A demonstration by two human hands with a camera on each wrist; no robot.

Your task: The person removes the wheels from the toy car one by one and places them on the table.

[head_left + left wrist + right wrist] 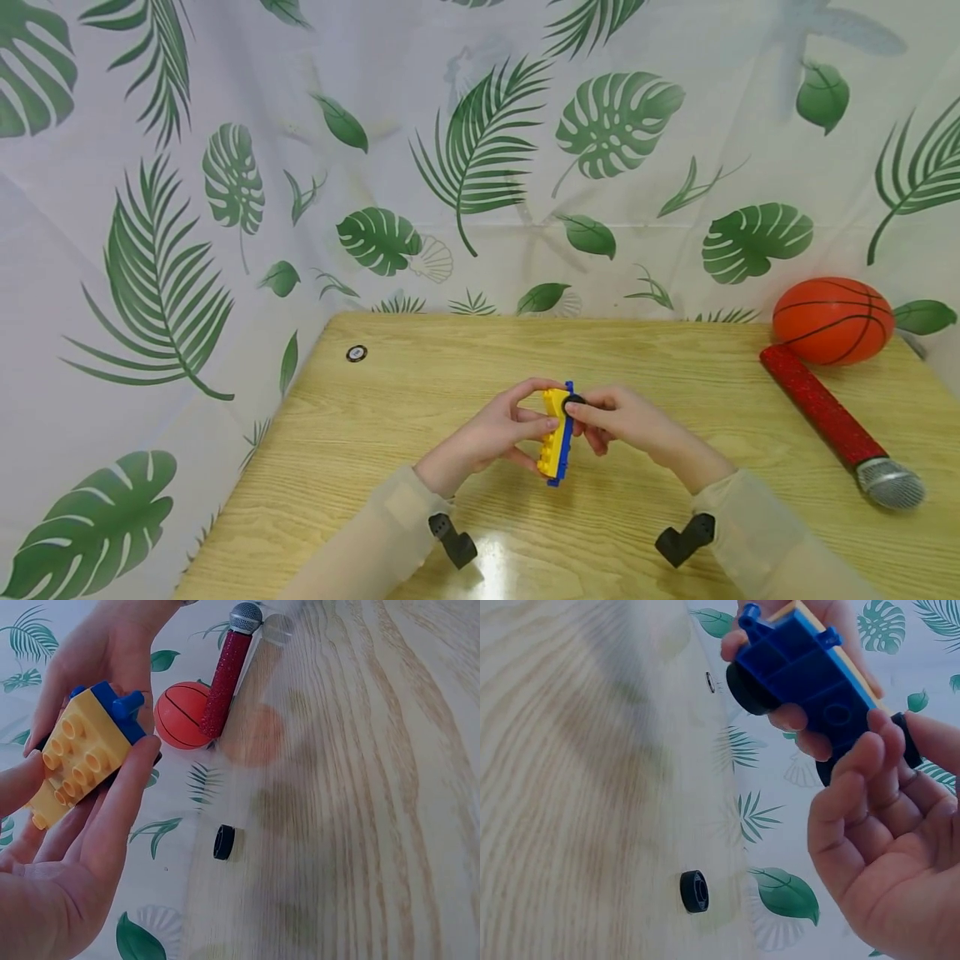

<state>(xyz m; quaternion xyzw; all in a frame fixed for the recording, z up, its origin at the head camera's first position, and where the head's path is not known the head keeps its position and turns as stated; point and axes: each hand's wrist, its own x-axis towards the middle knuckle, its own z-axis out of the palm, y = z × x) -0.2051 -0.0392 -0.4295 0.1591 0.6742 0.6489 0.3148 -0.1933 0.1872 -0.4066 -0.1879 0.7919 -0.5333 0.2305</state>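
Observation:
A toy car body of building blocks (553, 442), yellow and studded on top, blue beneath, is in my left hand (504, 427), whose fingers and thumb grip it along its sides. My right hand (626, 421) pinches a black toy wheel (907, 740) against one blue side near the car's end. In the right wrist view the blue underside (802, 671) shows, with a black wheel (748, 688) on its other side and part of another below. Bare blue pegs stick out at the far end. A loose black wheel (223, 842) stands on edge on the table.
On the wooden table (420, 358), a small black-and-white disc (357, 354) lies at the back left. At the right are an orange basketball (832, 321) and a red microphone (832, 408) with a silver head. Leaf-print cloth (480, 158) hangs behind.

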